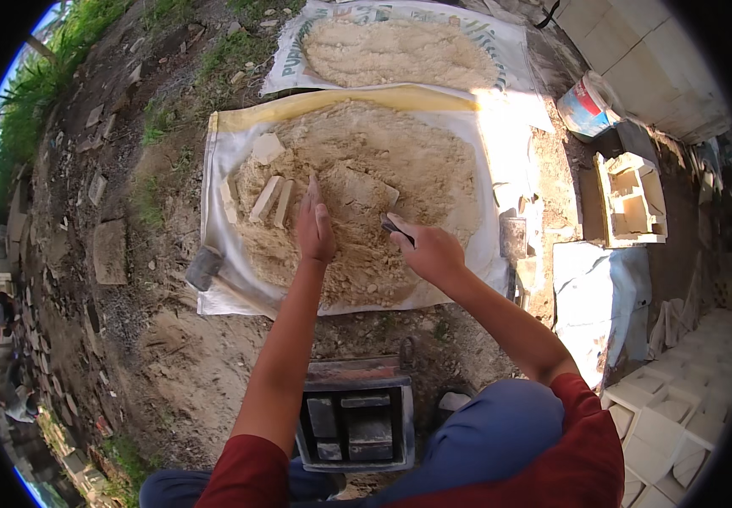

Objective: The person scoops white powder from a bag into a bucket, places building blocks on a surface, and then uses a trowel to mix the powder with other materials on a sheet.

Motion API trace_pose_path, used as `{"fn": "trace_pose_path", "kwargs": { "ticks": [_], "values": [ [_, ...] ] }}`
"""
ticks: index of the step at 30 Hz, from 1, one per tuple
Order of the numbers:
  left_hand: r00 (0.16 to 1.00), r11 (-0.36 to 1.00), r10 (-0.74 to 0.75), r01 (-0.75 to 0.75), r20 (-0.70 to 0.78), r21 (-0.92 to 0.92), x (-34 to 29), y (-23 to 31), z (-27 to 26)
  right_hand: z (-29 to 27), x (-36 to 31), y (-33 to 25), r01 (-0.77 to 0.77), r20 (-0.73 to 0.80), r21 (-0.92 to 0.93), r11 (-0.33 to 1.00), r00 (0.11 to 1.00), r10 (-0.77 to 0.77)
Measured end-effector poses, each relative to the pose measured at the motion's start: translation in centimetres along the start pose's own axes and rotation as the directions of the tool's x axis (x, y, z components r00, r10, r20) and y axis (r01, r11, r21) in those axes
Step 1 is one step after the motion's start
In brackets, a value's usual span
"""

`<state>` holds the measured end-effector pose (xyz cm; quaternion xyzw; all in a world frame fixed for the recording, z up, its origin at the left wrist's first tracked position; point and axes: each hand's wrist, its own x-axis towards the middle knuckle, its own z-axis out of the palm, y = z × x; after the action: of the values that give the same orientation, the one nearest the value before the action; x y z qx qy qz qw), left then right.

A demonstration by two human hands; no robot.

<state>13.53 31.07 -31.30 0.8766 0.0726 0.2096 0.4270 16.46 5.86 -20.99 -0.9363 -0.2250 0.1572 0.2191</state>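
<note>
Hammer (205, 267) at sheet's (222, 161) left edge, pale blocks (266, 199) in sand pile (400, 161), left hand (315, 224) flat, fingers straight, pressing the pile, right hand (429, 250) just beside it, fingers closed round a dark tool (393, 226) touching a slab (357, 190); black mould (353, 423) near knees.
</note>
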Motion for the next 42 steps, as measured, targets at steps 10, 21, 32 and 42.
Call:
{"fn": "trace_pose_path", "kwargs": {
  "ticks": [10, 21, 32, 42],
  "values": [
    [0.991, 0.999, -0.035, 0.036, -0.129, 0.008, -2.2, 1.2, 1.5, -4.9, 4.4, 2.6, 0.142, -0.281, -0.412, 0.900, 0.920, -0.274],
    [0.987, 0.997, -0.063, 0.068, -0.148, 0.024, -6.3, 0.9, -2.3, 0.4, 3.7, 1.9, 0.055, -0.082, -0.035, 0.998, 0.995, -0.058],
    [0.951, 0.966, -0.185, 0.222, -0.248, 0.130, -8.8, 1.5, -0.7, 0.0, -2.2, -0.7, 0.224, -0.146, -0.241, 0.944, 0.954, -0.263],
    [0.884, 0.954, -0.268, 0.298, -0.382, 0.021, -5.7, 2.5, 3.2, -5.0, -2.2, 4.8, -0.147, -0.169, -0.171, 0.974, 0.979, 0.118]
  ]
}}
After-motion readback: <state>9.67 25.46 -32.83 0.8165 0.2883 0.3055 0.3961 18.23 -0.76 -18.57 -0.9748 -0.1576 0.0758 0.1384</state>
